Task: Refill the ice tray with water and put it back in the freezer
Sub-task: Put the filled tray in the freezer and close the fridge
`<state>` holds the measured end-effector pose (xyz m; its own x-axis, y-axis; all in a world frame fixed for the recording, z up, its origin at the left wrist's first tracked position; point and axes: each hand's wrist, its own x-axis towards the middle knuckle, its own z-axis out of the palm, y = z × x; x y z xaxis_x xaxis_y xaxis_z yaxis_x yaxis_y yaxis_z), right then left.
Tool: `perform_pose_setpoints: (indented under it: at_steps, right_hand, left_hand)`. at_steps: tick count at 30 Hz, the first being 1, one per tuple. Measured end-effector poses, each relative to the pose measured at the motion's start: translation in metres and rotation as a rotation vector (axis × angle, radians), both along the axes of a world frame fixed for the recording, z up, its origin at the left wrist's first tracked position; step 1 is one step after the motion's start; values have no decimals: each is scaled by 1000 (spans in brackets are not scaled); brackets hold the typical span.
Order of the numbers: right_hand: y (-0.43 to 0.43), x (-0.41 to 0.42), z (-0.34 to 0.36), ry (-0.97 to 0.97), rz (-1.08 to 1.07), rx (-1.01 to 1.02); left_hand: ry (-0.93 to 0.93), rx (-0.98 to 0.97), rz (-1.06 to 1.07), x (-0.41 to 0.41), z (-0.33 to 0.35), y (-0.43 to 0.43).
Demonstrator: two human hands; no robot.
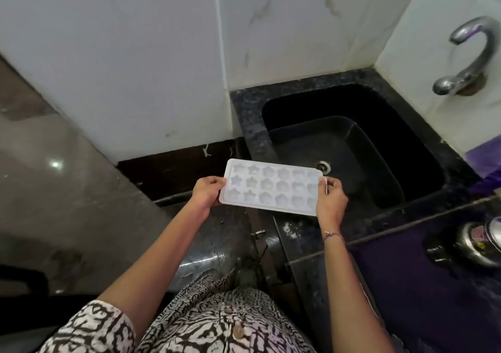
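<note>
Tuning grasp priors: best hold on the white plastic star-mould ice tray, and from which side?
The short-end rims of the white plastic star-mould ice tray, approached from left and right, as the left hand and right hand grip it. It is long, flat, cells up; end holds likely keep it level.

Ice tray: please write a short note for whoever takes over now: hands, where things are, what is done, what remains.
Left hand grips the ice tray by its left end; right hand grips the right end. Tray is roughly level at the front left edge of the sink, away from the tap. Done: tray brought to sink. Left: fill it, carry it to the freezer, which is out of view.
</note>
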<state>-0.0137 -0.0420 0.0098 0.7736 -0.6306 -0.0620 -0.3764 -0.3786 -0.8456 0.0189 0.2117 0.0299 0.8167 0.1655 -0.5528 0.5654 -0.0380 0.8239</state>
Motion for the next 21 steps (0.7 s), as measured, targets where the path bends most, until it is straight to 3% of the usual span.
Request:
perform_pose_setpoints:
  at_steps: [21]
  right_hand:
    - [153,1,-20,58,536,-74]
  left_hand:
    - [57,-22,517,-130,-21,136]
